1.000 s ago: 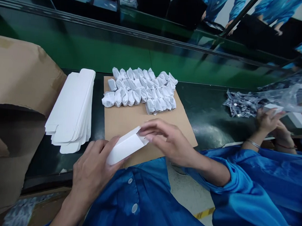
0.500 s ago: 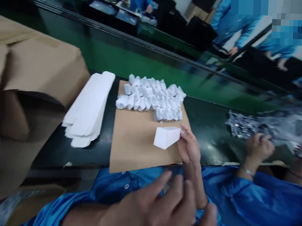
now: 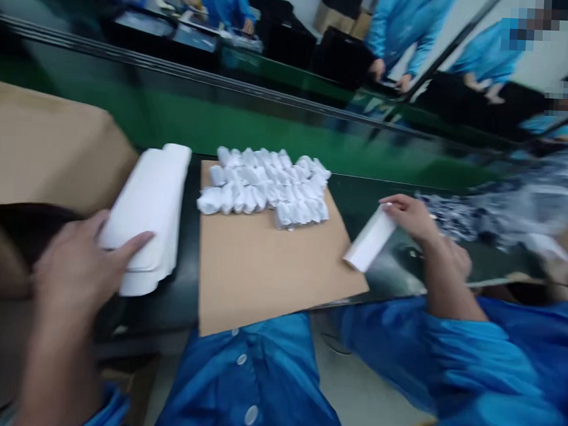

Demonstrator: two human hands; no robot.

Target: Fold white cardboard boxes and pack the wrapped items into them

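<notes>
Factory line, blurry backdrop

Green conveyor belt (image 3: 250, 120) running across, dark worktop (image 3: 405, 243) nearer, blue-coated people (image 3: 395, 29) beyond.

A brown cardboard sheet (image 3: 258, 268) lies flat on the dark desk (image 3: 186, 296), and rows of small white wrapped bundles (image 3: 266, 187) are packed close together on its far end. A large brown carton (image 3: 42, 146) stands at the left edge, and a blurred heap of clear plastic bags (image 3: 514, 204) lies at the right. Beyond the desk runs a green conveyor belt (image 3: 269, 127), with people in blue coats (image 3: 400, 29) standing on its far side.
</notes>
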